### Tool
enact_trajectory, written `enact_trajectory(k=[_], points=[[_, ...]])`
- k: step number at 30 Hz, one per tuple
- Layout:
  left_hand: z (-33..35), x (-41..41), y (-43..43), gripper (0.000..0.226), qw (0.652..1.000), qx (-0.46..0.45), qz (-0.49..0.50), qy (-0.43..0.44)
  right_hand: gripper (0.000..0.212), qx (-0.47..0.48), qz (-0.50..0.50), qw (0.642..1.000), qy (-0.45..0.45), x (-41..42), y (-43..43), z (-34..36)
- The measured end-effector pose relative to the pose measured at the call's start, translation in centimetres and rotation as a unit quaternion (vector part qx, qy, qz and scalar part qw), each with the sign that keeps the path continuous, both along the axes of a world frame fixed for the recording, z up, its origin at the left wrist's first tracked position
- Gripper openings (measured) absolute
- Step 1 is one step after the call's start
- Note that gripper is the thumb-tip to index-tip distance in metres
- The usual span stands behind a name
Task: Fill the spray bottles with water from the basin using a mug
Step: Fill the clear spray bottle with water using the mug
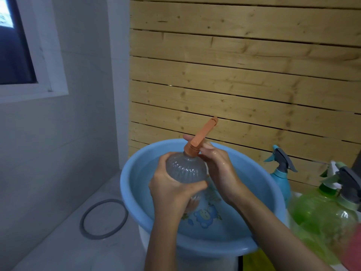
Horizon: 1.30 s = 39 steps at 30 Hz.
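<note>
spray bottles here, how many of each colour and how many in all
clear ribbed plastic spray bottle with orange head: 1
blue plastic spray bottle with grey trigger: 1
green translucent spray bottle with white trigger: 1
clear greenish spray bottle with grey trigger, far right: 1
total: 4

From my feed I read this as a home washroom or utility corner. Pale tiled walls frame a white-edged window at the far left, and a pine slat panel covers the far right. A blue plastic basin with a cartoon print holds water. Plastic spray bottles crowd its right side, and a grey rubber ring lies on the white surface to the left.
</note>
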<state>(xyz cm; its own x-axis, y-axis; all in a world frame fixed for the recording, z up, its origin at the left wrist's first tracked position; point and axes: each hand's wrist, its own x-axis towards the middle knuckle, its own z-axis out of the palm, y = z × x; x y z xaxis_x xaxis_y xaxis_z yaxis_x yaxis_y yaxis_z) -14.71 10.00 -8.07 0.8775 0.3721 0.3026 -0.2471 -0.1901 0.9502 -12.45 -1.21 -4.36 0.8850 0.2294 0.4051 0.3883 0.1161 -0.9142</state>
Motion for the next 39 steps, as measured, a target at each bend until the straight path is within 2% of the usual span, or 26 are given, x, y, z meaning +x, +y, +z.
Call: enact_trajectory(k=[4,7,11,15,22,25,32,39], points=[[0.1,-0.1,0.0,0.071,1.0,-0.011,0.002,-0.001,0.025,-0.022,0.003,1.0,-0.008,-0.4,0.1,0.3],[0.1,-0.2,0.1,0.073,1.0,-0.005,0.009,-0.01,0.031,-0.031,-0.031,0.998,-0.033,-0.5,0.3,0.3],[0.1,-0.4,0.1,0.073,0.999,0.01,0.027,-0.022,0.02,0.011,-0.068,0.998,-0.008,-0.3,0.5,0.3],[0.2,-0.4,0.2,0.073,0.999,0.003,0.027,-0.022,0.019,0.024,-0.068,0.997,-0.001,-0.2,0.9,0.2],[0.1,-0.3,0.3,0.072,1.0,-0.01,0.017,-0.008,0.029,-0.07,-0.006,0.997,-0.039,0.1,0.6,0.6],[0.1,-0.2,0.3,0.074,1.0,0.0,0.021,-0.002,0.025,-0.12,0.021,0.991,-0.046,0.4,0.1,1.2],[0.2,-0.4,0.1,0.073,1.0,0.012,0.004,-0.002,0.025,-0.169,0.085,0.982,-0.012,0.9,-1.7,3.0],[0.2,-0.3,0.2,0.072,1.0,0.001,0.004,0.006,0.024,-0.28,0.057,0.957,-0.051,1.4,-1.4,4.2]])
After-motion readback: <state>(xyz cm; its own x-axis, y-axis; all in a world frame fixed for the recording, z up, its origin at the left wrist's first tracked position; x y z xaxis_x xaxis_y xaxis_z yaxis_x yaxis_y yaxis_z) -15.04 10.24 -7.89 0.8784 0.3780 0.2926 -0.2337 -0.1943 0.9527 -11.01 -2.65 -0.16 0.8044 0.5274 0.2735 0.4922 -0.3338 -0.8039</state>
